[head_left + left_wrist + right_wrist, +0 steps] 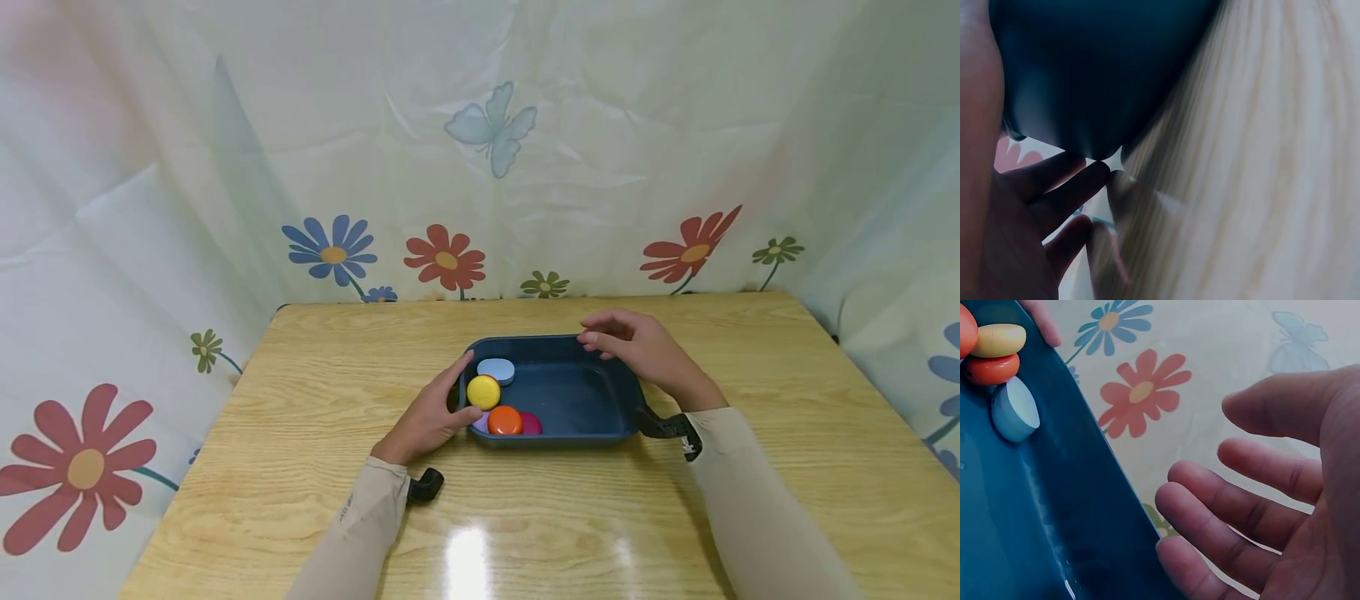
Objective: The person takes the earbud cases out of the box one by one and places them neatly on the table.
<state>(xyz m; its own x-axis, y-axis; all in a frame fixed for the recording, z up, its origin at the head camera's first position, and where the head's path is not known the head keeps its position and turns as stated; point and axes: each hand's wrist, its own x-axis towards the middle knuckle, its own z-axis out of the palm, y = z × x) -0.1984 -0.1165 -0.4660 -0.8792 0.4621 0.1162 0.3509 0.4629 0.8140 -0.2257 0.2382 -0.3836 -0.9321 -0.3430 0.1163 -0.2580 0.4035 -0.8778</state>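
A dark blue rectangular bin is gripped at its left end by my left hand. The thumb lies over the near left rim, while in the left wrist view the other fingers are at the bin's outer underside. Inside, at the left, are small smooth rounded pieces: a light blue oval one, a yellow one, an orange one, a magenta one and a partly hidden lilac one. My right hand is at the far right rim, fingers loosely bent with nothing between them.
The bin is over a wooden table. Behind the table hangs a pale curtain printed with flowers and a butterfly. Dark wrist mounts show at both sleeves.
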